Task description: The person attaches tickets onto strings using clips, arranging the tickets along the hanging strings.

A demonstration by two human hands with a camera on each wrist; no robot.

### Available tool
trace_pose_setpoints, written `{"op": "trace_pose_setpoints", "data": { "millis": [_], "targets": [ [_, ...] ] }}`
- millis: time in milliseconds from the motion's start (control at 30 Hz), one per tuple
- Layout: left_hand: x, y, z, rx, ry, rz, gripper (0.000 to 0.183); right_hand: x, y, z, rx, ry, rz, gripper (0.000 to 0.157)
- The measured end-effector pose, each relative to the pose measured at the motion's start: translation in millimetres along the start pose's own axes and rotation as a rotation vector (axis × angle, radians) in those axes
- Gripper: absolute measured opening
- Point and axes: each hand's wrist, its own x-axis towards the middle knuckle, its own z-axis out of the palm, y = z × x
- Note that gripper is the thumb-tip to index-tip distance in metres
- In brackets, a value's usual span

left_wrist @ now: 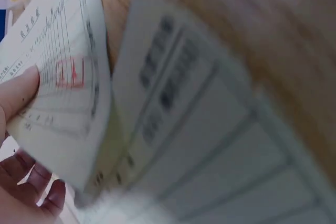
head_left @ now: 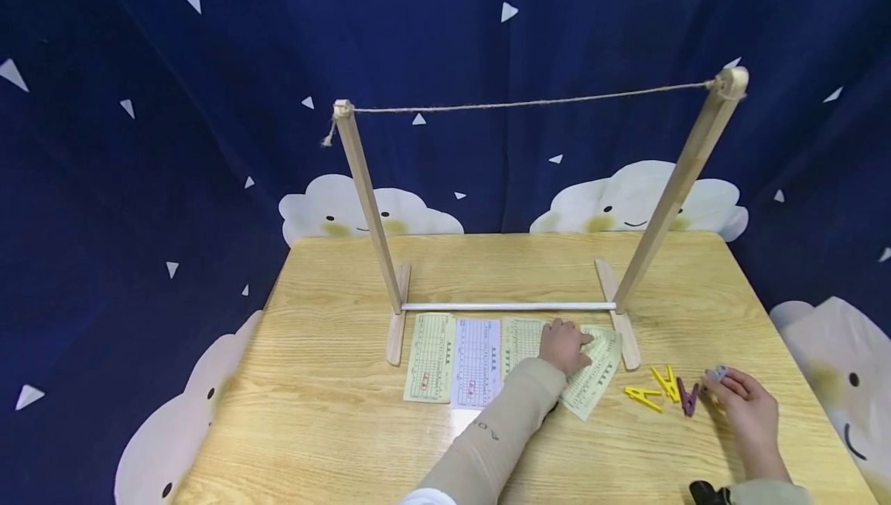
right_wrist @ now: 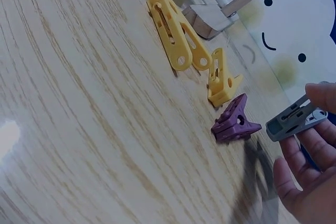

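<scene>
My left hand [head_left: 565,346] pinches the rightmost green printed slip [head_left: 600,370]. In the left wrist view the thumb lies on top of this slip [left_wrist: 60,40], which has a red stamp, and the fingers are underneath. Its edge is lifted and curved. My right hand [head_left: 750,411] holds a grey-blue clothespin [right_wrist: 295,119] between thumb and fingers, just above the table. Beside that hand lie a purple clothespin [head_left: 687,397] and two yellow clothespins [head_left: 643,397]. Partly covered by my left hand and sleeve is another green slip [head_left: 524,339].
A wooden stand has two posts [head_left: 369,207] with a string [head_left: 529,104] tied between their tops. A white bar [head_left: 508,306] joins its feet. Left of my sleeve lie a lilac slip [head_left: 476,362] and a green slip [head_left: 430,358] on the wooden table [head_left: 313,412].
</scene>
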Motion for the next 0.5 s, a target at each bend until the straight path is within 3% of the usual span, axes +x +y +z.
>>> {"op": "trace_pose_setpoints", "data": {
  "millis": [100, 300, 400, 500],
  "targets": [
    [0.7, 0.0, 0.3, -0.082, -0.003, 0.002, 0.044, -1.9, -2.3, 0.4, 0.004, -0.002, 0.01, 0.022],
    [2.4, -6.5, 2.7, -0.393, 0.044, -0.052, 0.065, -0.6, 0.2, -1.1, 0.019, 0.0, 0.027, 0.023],
    [2.0, -10.7, 0.6, -0.557, 0.073, -0.074, 0.073, 8.5, 9.7, -5.7, -0.015, 0.006, 0.013, 0.024],
    [0.1, -14.7, -5.0, -0.684, 0.089, -0.083, 0.064, 24.3, 24.9, -11.3, 0.001, 0.005, 0.006, 0.027]
  ]
}}
